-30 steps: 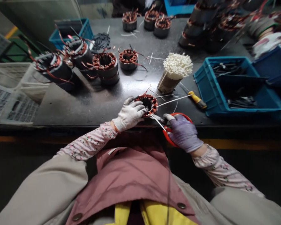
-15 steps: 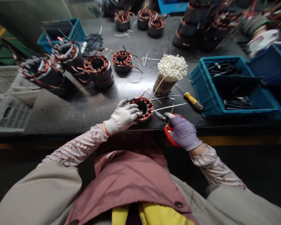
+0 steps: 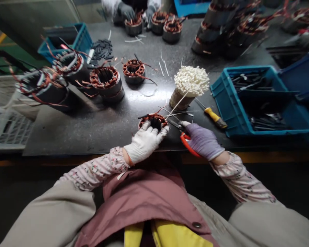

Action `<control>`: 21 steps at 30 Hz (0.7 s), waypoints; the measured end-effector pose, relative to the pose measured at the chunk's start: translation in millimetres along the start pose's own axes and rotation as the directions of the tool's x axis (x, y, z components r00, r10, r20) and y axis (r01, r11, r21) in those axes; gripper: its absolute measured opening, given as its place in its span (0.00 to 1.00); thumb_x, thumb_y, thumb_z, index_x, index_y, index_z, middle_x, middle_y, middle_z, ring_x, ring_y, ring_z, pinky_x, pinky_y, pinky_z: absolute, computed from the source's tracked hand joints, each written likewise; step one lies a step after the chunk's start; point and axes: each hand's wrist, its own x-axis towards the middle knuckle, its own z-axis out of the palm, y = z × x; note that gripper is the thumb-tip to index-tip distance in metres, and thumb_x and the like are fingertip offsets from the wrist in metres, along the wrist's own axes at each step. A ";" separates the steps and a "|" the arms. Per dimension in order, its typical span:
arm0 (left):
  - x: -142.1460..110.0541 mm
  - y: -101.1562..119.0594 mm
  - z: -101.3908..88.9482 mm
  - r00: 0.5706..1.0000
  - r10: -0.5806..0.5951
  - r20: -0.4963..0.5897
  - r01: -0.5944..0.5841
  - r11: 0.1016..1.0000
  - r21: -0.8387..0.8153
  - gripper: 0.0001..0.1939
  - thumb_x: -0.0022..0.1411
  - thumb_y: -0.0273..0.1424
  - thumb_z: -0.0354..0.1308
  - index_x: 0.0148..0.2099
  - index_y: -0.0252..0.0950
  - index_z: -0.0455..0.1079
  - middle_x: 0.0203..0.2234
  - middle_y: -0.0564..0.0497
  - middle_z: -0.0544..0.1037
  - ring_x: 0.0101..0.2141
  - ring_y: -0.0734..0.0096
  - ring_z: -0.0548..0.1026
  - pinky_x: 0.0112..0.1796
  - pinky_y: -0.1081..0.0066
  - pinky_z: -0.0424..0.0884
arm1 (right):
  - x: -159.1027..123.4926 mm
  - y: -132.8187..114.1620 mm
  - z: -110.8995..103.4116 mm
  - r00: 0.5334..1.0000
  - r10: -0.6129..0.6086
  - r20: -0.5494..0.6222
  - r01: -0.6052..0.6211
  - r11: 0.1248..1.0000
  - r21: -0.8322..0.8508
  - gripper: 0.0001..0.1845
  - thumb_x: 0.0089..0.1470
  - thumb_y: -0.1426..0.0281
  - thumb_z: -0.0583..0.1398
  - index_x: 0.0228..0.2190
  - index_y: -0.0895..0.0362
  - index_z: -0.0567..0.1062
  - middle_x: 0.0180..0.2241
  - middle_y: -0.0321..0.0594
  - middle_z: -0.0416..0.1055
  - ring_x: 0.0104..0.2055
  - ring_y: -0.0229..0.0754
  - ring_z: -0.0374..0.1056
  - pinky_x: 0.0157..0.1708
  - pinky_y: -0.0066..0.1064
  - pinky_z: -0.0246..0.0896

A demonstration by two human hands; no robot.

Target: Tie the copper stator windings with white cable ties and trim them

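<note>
My left hand [image 3: 145, 139], in a white knit glove, grips the near rim of a copper-wound motor stator [image 3: 153, 120] lying tilted on the bench. My right hand [image 3: 202, 141], in a purple glove, holds red-handled scissors [image 3: 186, 142], whose metal blades point at the stator and stop just beside it. A thin white cable tie [image 3: 177, 106] rises from the stator's right side. Behind it stands a dense bundle of white cable ties [image 3: 192, 81] in a brown tube. The stator's far side shows dark slots and copper windings.
A yellow-handled screwdriver [image 3: 213, 117] lies right of my hands, beside a blue crate of dark parts [image 3: 257, 103]. Several wound stators [image 3: 104, 82] stand on the dark bench [image 3: 67, 137]. A co-worker's gloved hand [image 3: 126, 11] works at the far side.
The stator has tilted toward me under my left hand, which has moved lower around its near rim. The white tie now points up and right instead of sideways. The scissors have stayed close to the stator.
</note>
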 end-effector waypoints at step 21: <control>-30.3 -56.6 -42.0 0.972 -0.194 -0.132 0.101 0.855 -0.509 0.39 0.57 0.38 0.64 0.67 0.35 0.57 0.58 0.44 0.72 0.55 0.58 0.73 0.54 0.64 0.71 | -18.2 35.9 28.4 0.993 0.093 -0.072 -0.077 0.976 0.203 0.26 0.51 0.63 0.56 0.51 0.54 0.76 0.22 0.44 0.75 0.25 0.53 0.73 0.26 0.36 0.63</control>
